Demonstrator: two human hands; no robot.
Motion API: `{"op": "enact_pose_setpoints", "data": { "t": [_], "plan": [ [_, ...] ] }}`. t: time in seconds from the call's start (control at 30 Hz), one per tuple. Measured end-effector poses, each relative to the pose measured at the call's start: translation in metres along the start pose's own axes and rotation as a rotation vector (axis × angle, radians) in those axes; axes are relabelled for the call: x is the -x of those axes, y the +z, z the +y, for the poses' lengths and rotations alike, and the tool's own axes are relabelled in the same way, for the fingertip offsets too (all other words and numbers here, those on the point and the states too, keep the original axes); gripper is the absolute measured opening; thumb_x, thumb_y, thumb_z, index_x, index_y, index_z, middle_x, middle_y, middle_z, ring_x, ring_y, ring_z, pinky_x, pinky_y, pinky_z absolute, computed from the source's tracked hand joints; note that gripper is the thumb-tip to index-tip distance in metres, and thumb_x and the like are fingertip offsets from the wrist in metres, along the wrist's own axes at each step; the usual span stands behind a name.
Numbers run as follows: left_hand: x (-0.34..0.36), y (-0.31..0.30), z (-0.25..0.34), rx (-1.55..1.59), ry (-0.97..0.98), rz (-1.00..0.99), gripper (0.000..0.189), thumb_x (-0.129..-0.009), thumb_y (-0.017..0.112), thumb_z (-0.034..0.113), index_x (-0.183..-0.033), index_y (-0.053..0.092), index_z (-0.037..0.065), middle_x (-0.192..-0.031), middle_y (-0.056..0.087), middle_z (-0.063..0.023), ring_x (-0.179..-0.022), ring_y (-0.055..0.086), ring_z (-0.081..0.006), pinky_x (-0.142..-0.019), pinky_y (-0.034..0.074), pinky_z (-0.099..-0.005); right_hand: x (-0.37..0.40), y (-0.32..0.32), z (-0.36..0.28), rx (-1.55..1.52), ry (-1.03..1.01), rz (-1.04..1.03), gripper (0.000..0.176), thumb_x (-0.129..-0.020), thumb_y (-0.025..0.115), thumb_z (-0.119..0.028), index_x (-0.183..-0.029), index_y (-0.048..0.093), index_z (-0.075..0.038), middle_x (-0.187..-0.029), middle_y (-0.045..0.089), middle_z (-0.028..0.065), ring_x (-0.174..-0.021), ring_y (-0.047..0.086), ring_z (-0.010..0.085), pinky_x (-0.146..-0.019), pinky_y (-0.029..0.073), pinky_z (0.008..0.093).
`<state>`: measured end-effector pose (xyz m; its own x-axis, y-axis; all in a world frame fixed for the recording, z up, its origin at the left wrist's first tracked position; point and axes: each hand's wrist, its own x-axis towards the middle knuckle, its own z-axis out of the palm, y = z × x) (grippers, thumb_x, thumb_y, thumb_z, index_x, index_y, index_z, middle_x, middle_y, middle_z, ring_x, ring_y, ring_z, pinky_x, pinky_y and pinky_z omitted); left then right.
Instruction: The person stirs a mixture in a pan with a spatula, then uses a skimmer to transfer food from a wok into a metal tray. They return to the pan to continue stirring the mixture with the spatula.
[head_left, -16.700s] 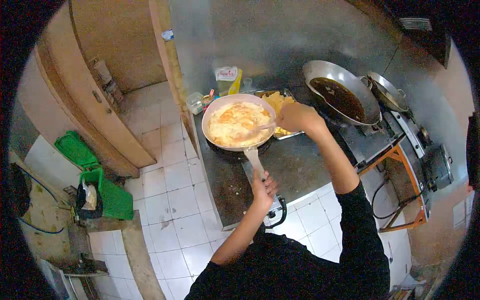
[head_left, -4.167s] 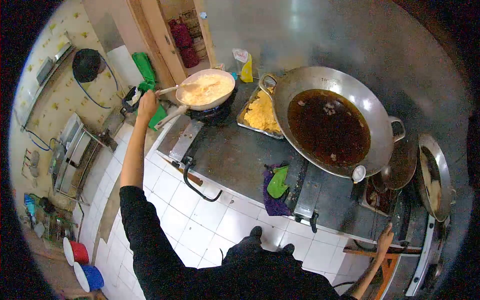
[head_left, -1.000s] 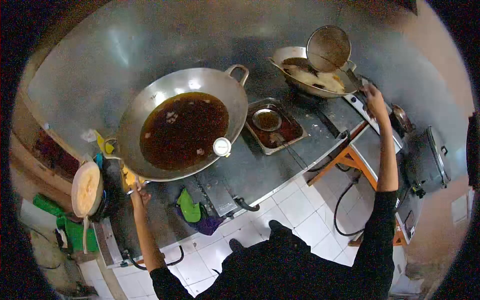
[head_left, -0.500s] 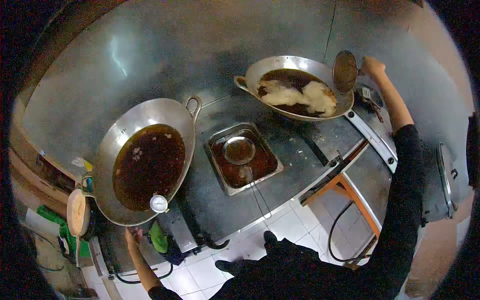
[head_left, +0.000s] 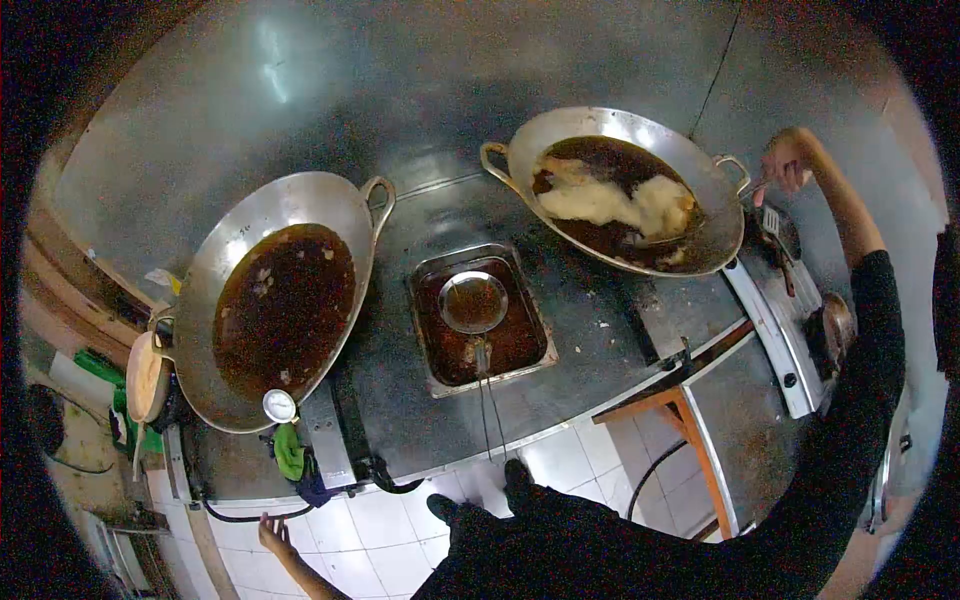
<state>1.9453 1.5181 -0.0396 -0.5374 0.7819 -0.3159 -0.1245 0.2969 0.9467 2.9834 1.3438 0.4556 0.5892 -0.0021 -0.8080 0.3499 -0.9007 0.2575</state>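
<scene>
At the upper right, my right hand [head_left: 788,163] is closed round the thin handle of a skimmer [head_left: 757,187], beside the right wok's [head_left: 712,168] far loop handle. The skimmer's head is hard to make out against the dark oil in that wok. Pale foam [head_left: 610,203] floats there over browned pieces. My left hand [head_left: 276,537] hangs over the floor below the counter's front edge, fingers apart and holding nothing. Above it are a green and dark cloth [head_left: 290,453] and a dial thermometer [head_left: 279,405] at the rim of the left wok [head_left: 215,265], which holds dark oil.
Between the woks, a strainer [head_left: 474,302] lies over a square metal pan [head_left: 547,357], its handle past the counter edge. A slotted spatula [head_left: 771,222] lies by the right wok. A small pan [head_left: 146,375] stands at far left. An orange-brown frame [head_left: 695,440] is below.
The skimmer has gone from above the right wok's rim down into the wok. My left hand has moved from beside the left wok down over the floor. The view has shifted.
</scene>
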Motion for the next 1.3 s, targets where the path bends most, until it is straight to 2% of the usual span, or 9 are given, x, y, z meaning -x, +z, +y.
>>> {"op": "enact_pose_setpoints", "data": {
  "t": [0.3, 0.47, 0.53, 0.73, 0.83, 0.93, 1.03, 1.13, 1.3],
  "plan": [
    [0.136, -0.083, -0.128, -0.138, 0.056, 0.365, 0.022, -0.079, 0.051, 0.017, -0.082, 0.054, -0.004, -0.084, 0.055, -0.018, -0.067, 0.05, -0.022, -0.051, 0.042, -0.0338, -0.083, 0.059, -0.015, -0.408, -0.352, -0.199, 0.031, -0.088, 0.037, -0.027, -0.11, 0.052, -0.012, -0.048, 0.029, -0.0061, -0.033, 0.02, 0.0035, -0.027, 0.016, 0.0168],
    [0.19, -0.052, -0.137, -0.448, -0.009, 0.497, 0.023, -0.081, 0.049, 0.02, -0.085, 0.054, -0.003, -0.088, 0.054, -0.016, -0.069, 0.05, -0.0213, -0.056, 0.041, -0.0325, -0.092, 0.108, -0.039, -0.561, -0.555, 0.299, 0.031, -0.085, 0.037, -0.026, -0.099, 0.055, -0.006, -0.044, 0.03, -0.0054, -0.03, 0.02, 0.0032, -0.026, 0.016, 0.0191],
    [0.206, -0.042, -0.134, -0.556, 0.017, 0.52, 0.024, -0.081, 0.048, 0.021, -0.086, 0.053, -0.002, -0.09, 0.054, -0.0152, -0.07, 0.05, -0.021, -0.058, 0.041, -0.032, -0.11, 0.106, -0.037, -0.722, -0.567, 0.173, 0.028, -0.084, 0.038, -0.026, -0.092, 0.056, -0.005, -0.044, 0.031, -0.0055, -0.03, 0.02, 0.0031, -0.026, 0.016, 0.0192],
    [0.246, 0.013, -0.11, -0.881, 0.484, 0.515, 0.026, -0.083, 0.046, 0.024, -0.09, 0.052, 0.0, -0.094, 0.052, -0.0129, -0.074, 0.05, -0.0202, -0.064, 0.04, -0.0305, -0.136, 0.124, -0.049, -1.022, -0.7, 0.253, 0.023, -0.083, 0.041, -0.025, -0.08, 0.054, -0.006, -0.045, 0.035, -0.0047, -0.031, 0.02, 0.003, -0.028, 0.014, 0.0189],
    [0.267, 0.087, -0.074, -0.775, 0.75, 0.188, 0.027, -0.084, 0.044, 0.025, -0.092, 0.052, 0.001, -0.097, 0.052, -0.0117, -0.075, 0.049, -0.0198, -0.067, 0.039, -0.0297, -0.134, 0.129, -0.061, -1.033, -0.64, 0.277, 0.022, -0.083, 0.04, -0.024, -0.081, 0.054, -0.007, -0.047, 0.036, -0.0044, -0.032, 0.021, 0.0033, -0.03, 0.013, 0.0193],
    [0.301, 0.197, -0.042, -0.31, 0.408, -0.502, 0.028, -0.089, 0.038, 0.025, -0.091, 0.05, 0.0, -0.083, 0.053, -0.0083, -0.071, 0.048, -0.0153, -0.066, 0.039, -0.0283, -0.132, 0.128, -0.062, -1.132, -0.658, 0.279, 0.021, -0.083, 0.04, -0.024, -0.081, 0.054, -0.008, -0.051, 0.039, -0.0036, -0.034, 0.023, 0.0038, -0.031, 0.015, 0.0196],
    [0.322, 0.281, -0.04, -0.104, -0.471, -1.174, 0.06, -0.086, 0.023, 0.053, -0.111, 0.049, 0.004, -0.098, 0.056, -0.0128, -0.087, 0.056, -0.0211, -0.076, 0.044, -0.031, -0.14, 0.129, -0.068, -1.109, -0.659, 0.301, 0.02, -0.082, 0.04, -0.023, -0.08, 0.053, -0.009, -0.049, 0.037, -0.0043, -0.034, 0.023, 0.0042, -0.031, 0.015, 0.0197],
    [0.357, 0.336, -0.013, -0.108, -0.799, -1.337, 0.074, -0.077, 0.029, 0.067, -0.117, 0.044, 0.006, -0.097, 0.057, -0.0133, -0.078, 0.056, -0.0245, -0.074, 0.045, -0.0365, -0.138, 0.132, -0.067, -1.215, -0.791, 0.188, 0.019, -0.082, 0.039, -0.022, -0.078, 0.052, -0.009, -0.048, 0.035, -0.0051, -0.034, 0.022, 0.0046, -0.031, 0.014, 0.0201],
    [0.341, 0.364, -0.055, 0.192, -0.962, -1.345, 0.034, -0.082, 0.048, 0.04, -0.09, 0.051, 0.008, -0.063, 0.048, -0.002, -0.049, 0.047, -0.0098, -0.042, 0.035, -0.0215, -0.131, 0.127, -0.063, -1.227, -0.789, 0.251, 0.016, -0.082, 0.039, -0.021, -0.075, 0.049, -0.011, -0.047, 0.034, -0.0053, -0.033, 0.023, 0.0046, -0.03, 0.014, 0.0202]
  ]
}}
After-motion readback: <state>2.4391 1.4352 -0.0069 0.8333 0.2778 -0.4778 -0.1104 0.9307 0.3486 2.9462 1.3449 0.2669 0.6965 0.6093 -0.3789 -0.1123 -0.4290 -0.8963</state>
